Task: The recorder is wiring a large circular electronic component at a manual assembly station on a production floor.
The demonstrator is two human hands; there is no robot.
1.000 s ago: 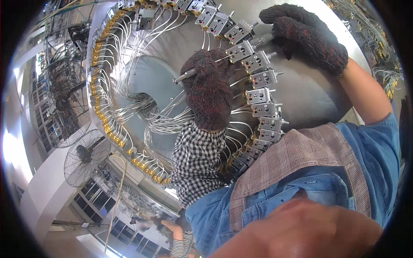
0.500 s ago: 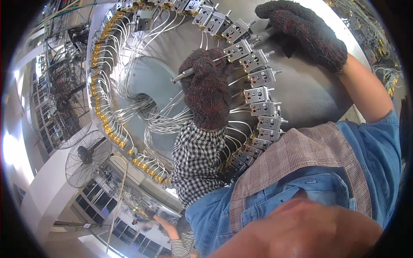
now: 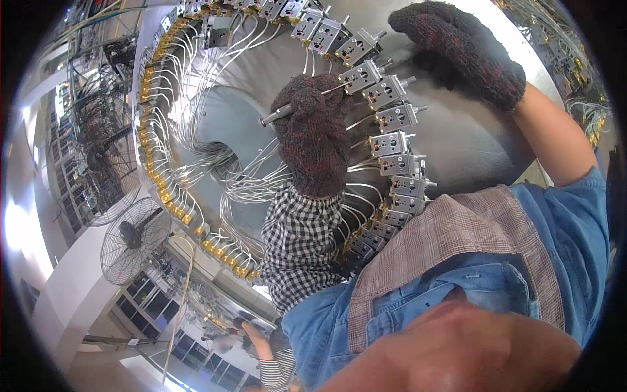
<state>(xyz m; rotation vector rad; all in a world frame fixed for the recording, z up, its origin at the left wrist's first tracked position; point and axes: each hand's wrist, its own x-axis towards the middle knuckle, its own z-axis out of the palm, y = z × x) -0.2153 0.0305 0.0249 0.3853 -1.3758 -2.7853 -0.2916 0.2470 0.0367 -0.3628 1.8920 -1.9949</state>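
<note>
Head view: the left hand, in a dark knitted glove, is closed around a slim metal hand tool. The tool's thin shaft extends past the fingers to the edge of a silver block, one of a curved row; tip contact cannot be confirmed. White cables lie beside the left wrist. The right hand, likewise gloved, is extended and grasps nothing visible, over the metal plate near the blocks' outer ends.
</note>
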